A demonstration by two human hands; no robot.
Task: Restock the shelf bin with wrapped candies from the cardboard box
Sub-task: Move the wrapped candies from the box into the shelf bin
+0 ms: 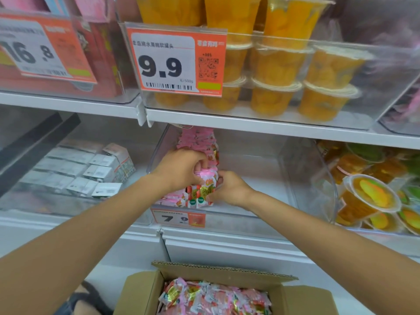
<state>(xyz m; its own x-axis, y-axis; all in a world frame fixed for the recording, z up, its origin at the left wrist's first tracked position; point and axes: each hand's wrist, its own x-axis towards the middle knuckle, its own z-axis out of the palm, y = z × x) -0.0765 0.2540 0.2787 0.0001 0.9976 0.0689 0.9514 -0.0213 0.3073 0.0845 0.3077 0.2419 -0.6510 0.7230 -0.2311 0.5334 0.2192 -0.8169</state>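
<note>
Both my hands reach into the clear shelf bin (261,221) on the middle shelf. My left hand (181,167) curls its fingers over a bunch of pink-and-white wrapped candies (208,178). My right hand (227,189) pinches the same bunch from the right. A row of the same candies (197,142) lines the bin's left side, running to the back. Below, at the bottom edge, the open cardboard box (141,294) holds several more wrapped candies (213,298).
The bin's right part shows bare floor. A "7.9" price tag (179,218) hangs on its front. Neighbouring bins hold white packets (91,171) to the left and fruit jelly cups (372,196) to the right. The shelf above carries orange fruit cups (277,71) and a "9.9" tag.
</note>
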